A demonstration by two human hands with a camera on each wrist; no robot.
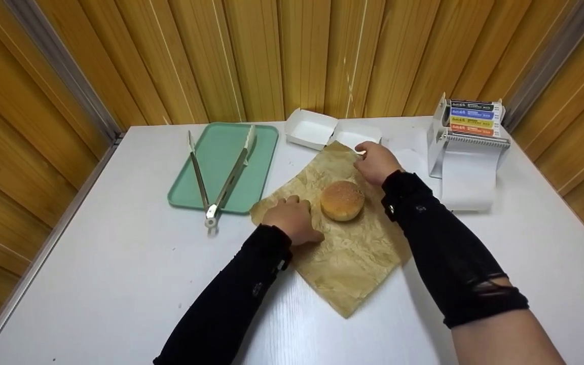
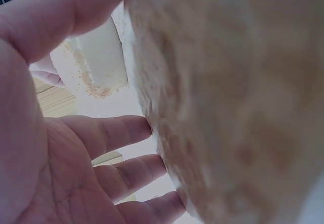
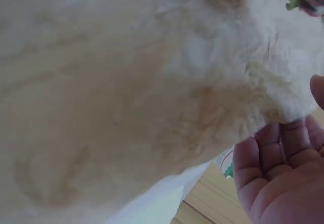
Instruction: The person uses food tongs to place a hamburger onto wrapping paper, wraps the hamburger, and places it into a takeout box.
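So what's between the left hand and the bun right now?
Just a narrow bare stretch of brown paper lies between the left hand and the bun, seen in the head view.

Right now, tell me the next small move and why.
Probably fold the brown paper's far-right edge over the bun with the right hand: the bun sits uncovered on the paper, and that hand's fingers reach beneath that edge.

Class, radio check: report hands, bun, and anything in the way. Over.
Left hand touching brown paper; right hand at its far-right edge. Bun on paper, between hands. Open white box by paper's far corner; nothing covering bun.
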